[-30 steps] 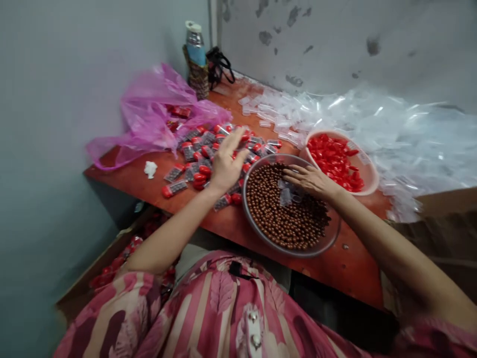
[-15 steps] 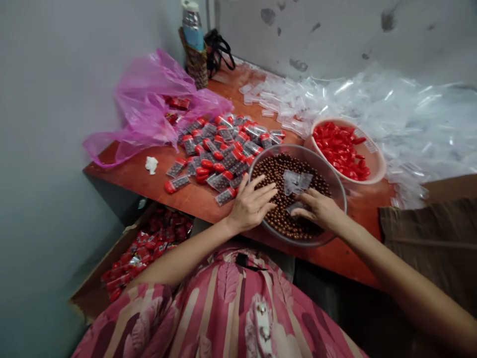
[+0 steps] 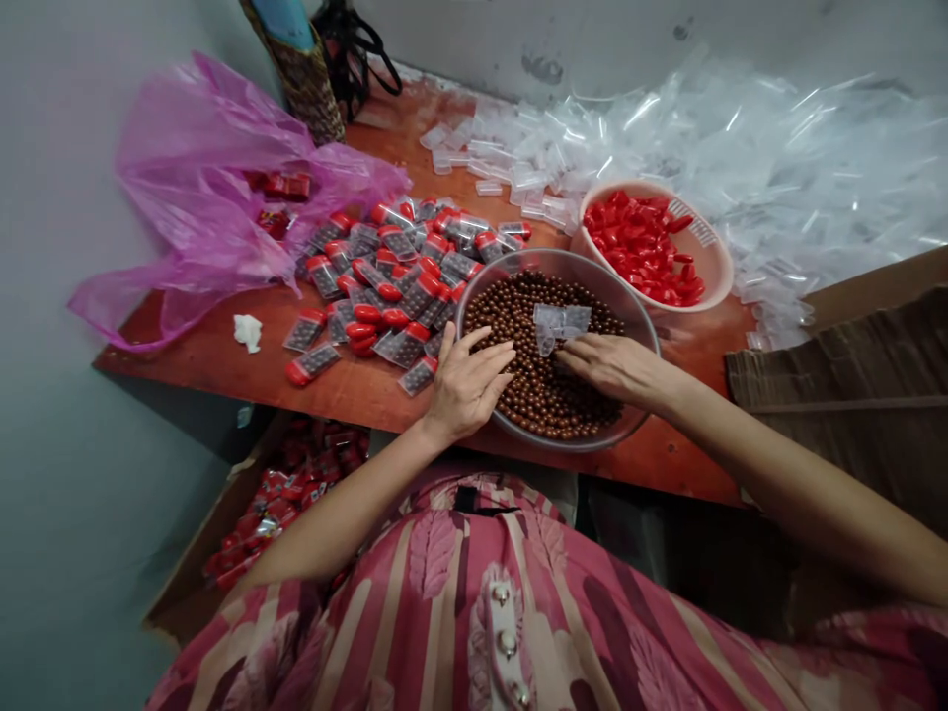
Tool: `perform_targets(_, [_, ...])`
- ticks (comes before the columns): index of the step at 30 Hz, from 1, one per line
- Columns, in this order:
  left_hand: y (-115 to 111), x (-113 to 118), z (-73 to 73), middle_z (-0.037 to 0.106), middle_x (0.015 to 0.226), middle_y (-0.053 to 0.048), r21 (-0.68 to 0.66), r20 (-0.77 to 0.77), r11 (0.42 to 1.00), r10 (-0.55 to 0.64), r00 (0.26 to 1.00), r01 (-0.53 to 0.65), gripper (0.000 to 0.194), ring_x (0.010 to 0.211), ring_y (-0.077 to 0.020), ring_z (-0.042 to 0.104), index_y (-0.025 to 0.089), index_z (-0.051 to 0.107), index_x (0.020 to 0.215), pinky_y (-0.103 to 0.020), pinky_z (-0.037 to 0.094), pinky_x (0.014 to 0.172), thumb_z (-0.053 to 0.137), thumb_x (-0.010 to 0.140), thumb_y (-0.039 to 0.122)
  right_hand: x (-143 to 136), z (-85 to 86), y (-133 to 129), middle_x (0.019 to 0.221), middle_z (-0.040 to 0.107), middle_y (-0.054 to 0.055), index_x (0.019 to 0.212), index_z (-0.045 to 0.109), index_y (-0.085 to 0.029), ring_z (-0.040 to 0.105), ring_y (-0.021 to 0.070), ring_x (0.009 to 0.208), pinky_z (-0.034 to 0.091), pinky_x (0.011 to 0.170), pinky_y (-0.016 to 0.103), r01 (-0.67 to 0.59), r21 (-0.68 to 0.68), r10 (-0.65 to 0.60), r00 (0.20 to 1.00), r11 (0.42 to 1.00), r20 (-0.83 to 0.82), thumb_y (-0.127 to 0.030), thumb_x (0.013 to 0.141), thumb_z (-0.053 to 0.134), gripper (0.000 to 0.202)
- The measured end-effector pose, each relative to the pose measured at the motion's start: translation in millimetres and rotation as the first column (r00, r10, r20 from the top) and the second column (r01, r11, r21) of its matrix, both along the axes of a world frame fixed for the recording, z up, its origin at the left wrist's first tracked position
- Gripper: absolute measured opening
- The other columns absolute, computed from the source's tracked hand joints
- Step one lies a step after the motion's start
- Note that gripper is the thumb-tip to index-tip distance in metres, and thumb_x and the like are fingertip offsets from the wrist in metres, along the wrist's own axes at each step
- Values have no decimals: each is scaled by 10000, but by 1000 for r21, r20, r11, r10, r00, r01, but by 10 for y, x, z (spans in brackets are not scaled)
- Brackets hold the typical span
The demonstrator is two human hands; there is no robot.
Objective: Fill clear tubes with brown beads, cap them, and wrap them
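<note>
A clear round bowl point(image 3: 646, 415) of small brown balls point(image 3: 544, 410) stands at the table's front edge. My left hand point(image 3: 468, 383) rests over its left rim, fingers spread and holding nothing. Inside the bowl, my right hand point(image 3: 611, 363) points its fingers down at the balls, beside clear plastic pieces point(image 3: 561, 324). Its fingertips are hidden, so what it holds, if anything, cannot be made out. Left of the bowl lies a pile of red-capped clear tubes point(image 3: 404, 281) filled with dark balls. Behind it, a pink basket point(image 3: 722, 272) holds red caps point(image 3: 641, 247).
Empty clear tubes point(image 3: 836, 188) are heaped at the back right. A pink plastic bag point(image 3: 214, 168) and a woven holder point(image 3: 311, 94) are at the left. Brown cardboard point(image 3: 844, 370) stands at the right; a box of red packets point(image 3: 288, 494) sits below the table.
The view has shifted, so the tabletop things appear lower-left to upper-left of before. My right hand has turned its fingers down into the balls; the clear piece beneath it no longer shows.
</note>
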State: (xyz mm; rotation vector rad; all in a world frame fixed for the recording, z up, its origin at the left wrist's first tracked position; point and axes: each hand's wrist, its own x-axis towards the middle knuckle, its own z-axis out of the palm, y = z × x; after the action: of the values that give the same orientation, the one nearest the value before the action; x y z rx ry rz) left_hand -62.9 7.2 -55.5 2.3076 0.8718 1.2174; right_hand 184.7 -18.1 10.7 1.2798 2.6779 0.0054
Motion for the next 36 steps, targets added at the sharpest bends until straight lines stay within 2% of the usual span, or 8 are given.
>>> perform_targets(4, [1, 6, -2, 686, 1131, -38, 1, -11, 1000, 1, 1000, -1, 279, 1234, -227, 476, 221, 639, 1118, -584, 118, 1136, 503, 878, 265, -237, -50, 31, 800, 633, 148, 761, 655, -102, 575, 212, 734, 388, 640, 334, -70, -26, 75, 969, 997, 235, -58, 880, 370, 312])
perform_targets(7, [0, 1, -5, 674, 1155, -37, -7, -43, 1000, 8, 999, -8, 301, 1232, -226, 475, 220, 626, 1145, -588, 111, 1138, 483, 882, 254, -411, -153, 73, 800, 631, 113, 805, 640, -112, 562, 179, 694, 373, 626, 304, -98, -187, 108, 993, 977, 40, -47, 853, 401, 253])
perform_targets(10, [-9, -17, -5, 664, 1173, -46, 5, -68, 1000, 12, 998, -12, 320, 1230, -228, 482, 203, 610, 1168, -581, 130, 1140, 462, 887, 239, -454, -228, 102, 793, 633, 63, 836, 621, -129, 558, 151, 683, 388, 636, 270, 61, -347, -164, 947, 936, -276, -18, 758, 468, 205])
perform_targets(15, [-18, -31, 92, 658, 1179, -65, 48, -75, 999, 27, 997, -23, 368, 1295, -245, 428, 179, 543, 1250, -582, 140, 1141, 461, 893, 209, -343, -162, 70, 795, 643, -10, 883, 621, -177, 586, 142, 725, 454, 716, 283, 130, -689, -680, 370, 713, -633, -236, 700, 673, 199])
perform_targets(20, [25, 70, 390, 619, 1242, -98, -121, 9, 991, -55, 998, 55, 405, 1193, -221, 542, 178, 537, 1265, -426, 384, 1070, 527, 870, 266, -330, -47, 13, 779, 661, -18, 844, 646, -185, 592, 124, 689, 483, 711, 291, 53, -763, -763, -30, 644, -646, -273, 605, 790, 292])
perform_targets(24, [90, 217, 543, 675, 1140, -82, -466, 116, 854, -200, 973, 232, 408, 1013, -211, 647, 176, 600, 1198, -336, 510, 919, 613, 806, 290, -347, 13, -6, 774, 657, -17, 837, 654, -190, 596, 137, 698, 499, 707, 299, 91, -717, -711, -97, 691, -697, -258, 573, 822, 321])
perform_targets(31, [192, 390, 403, 688, 1086, -89, -753, 502, 409, -151, 852, 516, 382, 864, -201, 682, 142, 651, 1079, -350, 590, 756, 668, 727, 291, -241, 79, -35, 854, 663, -5, 910, 652, -205, 617, 149, 757, 515, 717, 300, 92, -705, -696, -114, 703, -709, -234, 554, 834, 401])
perform_targets(36, [223, 405, 388, 708, 1022, -81, -755, 513, 387, -153, 845, 529, 386, 887, -220, 681, 143, 665, 1055, -374, 580, 780, 686, 682, 240, -199, 26, -24, 815, 674, 1, 922, 671, -189, 614, 145, 717, 520, 705, 308, 113, -684, -680, -75, 721, -729, -272, 617, 798, 341])
